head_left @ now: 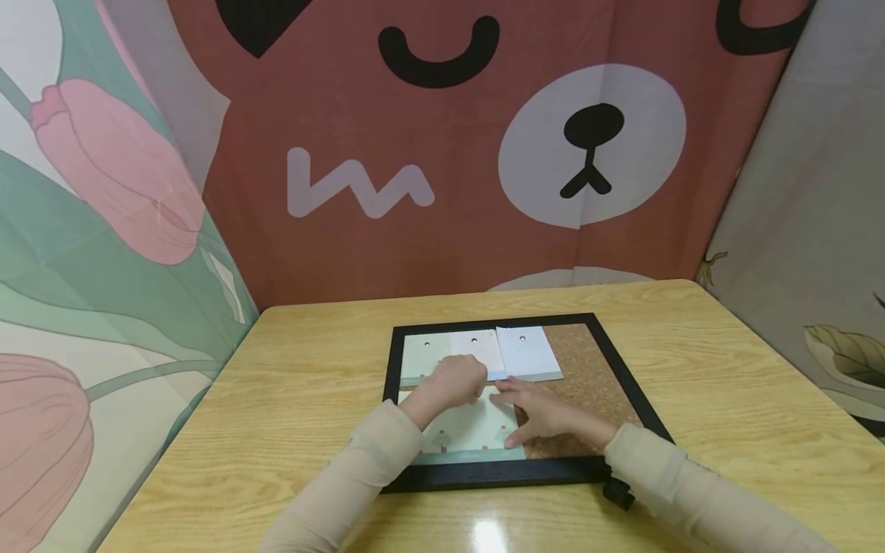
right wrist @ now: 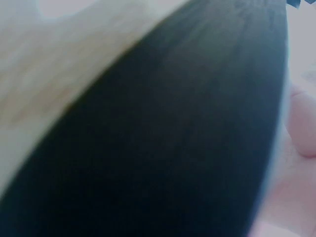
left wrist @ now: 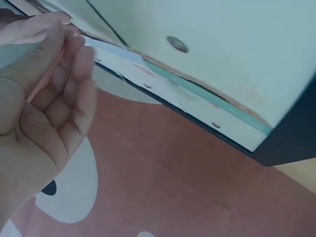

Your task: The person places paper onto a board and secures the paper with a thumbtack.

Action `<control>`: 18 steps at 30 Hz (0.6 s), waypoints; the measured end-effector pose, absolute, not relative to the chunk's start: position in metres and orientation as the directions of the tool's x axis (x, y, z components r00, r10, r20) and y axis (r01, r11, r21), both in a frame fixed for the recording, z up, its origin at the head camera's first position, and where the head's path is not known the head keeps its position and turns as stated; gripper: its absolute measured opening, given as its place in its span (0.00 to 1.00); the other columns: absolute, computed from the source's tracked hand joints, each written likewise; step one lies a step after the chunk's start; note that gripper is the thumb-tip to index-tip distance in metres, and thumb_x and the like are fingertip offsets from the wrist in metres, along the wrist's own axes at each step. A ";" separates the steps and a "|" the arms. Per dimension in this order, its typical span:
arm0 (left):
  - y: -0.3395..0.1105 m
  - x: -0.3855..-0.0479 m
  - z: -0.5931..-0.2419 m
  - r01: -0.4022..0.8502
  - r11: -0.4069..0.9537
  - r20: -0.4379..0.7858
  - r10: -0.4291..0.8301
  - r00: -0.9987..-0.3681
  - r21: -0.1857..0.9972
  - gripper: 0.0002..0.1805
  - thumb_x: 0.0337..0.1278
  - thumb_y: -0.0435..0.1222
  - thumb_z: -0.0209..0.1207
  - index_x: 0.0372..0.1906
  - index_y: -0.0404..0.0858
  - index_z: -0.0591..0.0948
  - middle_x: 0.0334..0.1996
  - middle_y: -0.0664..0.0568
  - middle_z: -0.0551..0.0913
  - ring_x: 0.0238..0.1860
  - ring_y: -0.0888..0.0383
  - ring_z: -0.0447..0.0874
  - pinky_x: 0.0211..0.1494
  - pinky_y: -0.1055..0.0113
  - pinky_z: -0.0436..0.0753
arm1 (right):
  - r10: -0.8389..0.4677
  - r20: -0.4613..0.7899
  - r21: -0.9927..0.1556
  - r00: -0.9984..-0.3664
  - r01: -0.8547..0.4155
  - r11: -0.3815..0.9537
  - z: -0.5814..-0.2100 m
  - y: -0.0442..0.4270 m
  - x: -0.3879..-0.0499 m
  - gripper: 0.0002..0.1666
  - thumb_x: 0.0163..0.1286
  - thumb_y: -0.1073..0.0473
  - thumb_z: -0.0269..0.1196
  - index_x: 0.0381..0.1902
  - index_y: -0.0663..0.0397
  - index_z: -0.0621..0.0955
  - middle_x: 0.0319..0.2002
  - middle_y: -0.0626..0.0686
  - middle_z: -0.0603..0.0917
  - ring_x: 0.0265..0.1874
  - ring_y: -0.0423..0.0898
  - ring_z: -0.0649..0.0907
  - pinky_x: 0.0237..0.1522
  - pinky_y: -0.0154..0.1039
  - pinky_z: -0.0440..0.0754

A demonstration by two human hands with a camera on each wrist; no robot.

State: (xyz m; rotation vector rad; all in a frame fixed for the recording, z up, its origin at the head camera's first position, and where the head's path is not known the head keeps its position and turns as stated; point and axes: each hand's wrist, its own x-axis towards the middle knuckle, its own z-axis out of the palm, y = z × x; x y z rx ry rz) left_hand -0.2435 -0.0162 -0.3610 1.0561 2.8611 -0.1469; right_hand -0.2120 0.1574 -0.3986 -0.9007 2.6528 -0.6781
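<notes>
A black-framed cork board (head_left: 588,369) lies on the table. On its lower left part is pale paper with a green bottom strip and small red marks (head_left: 477,422). My left hand (head_left: 452,382) is over this paper's upper edge, thumb and fingertips pinched together on a tiny thing, apparently a thumbtack, mostly covered by the fingers. In the left wrist view a round metal thumbtack (left wrist: 177,44) sits in the paper near that hand. My right hand (head_left: 542,408) rests with spread fingers on the paper's right edge; the right wrist view shows only part of it.
Along the board's top, a green sheet (head_left: 425,355), a pinkish sheet (head_left: 477,353) and a bluish-white sheet (head_left: 528,355) each carry a metal tack. Bare cork shows at the right. A small black object (head_left: 618,493) lies by the front frame edge, under the right forearm. Printed curtains (head_left: 442,253) hang behind the table.
</notes>
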 end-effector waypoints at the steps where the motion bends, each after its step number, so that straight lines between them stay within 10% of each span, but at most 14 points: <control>1: -0.016 -0.245 -0.361 0.647 0.761 -0.118 0.639 -0.760 -0.043 0.04 0.41 0.35 0.66 0.25 0.44 0.82 0.21 0.60 0.79 0.21 0.65 0.70 0.25 0.74 0.71 | -0.627 -0.090 -0.506 -0.774 -0.507 0.698 -0.398 0.158 -0.212 0.44 0.48 0.44 0.68 0.60 0.60 0.69 0.64 0.61 0.59 0.63 0.61 0.54 0.55 0.63 0.50; 18: -0.017 -0.250 -0.369 0.729 0.684 -0.027 0.729 -0.684 0.010 0.09 0.43 0.27 0.63 0.19 0.44 0.81 0.17 0.62 0.75 0.19 0.65 0.66 0.24 0.77 0.67 | -0.659 -0.056 -0.478 -0.750 -0.559 0.677 -0.401 0.160 -0.214 0.44 0.47 0.44 0.68 0.58 0.62 0.69 0.62 0.63 0.61 0.62 0.63 0.56 0.54 0.64 0.52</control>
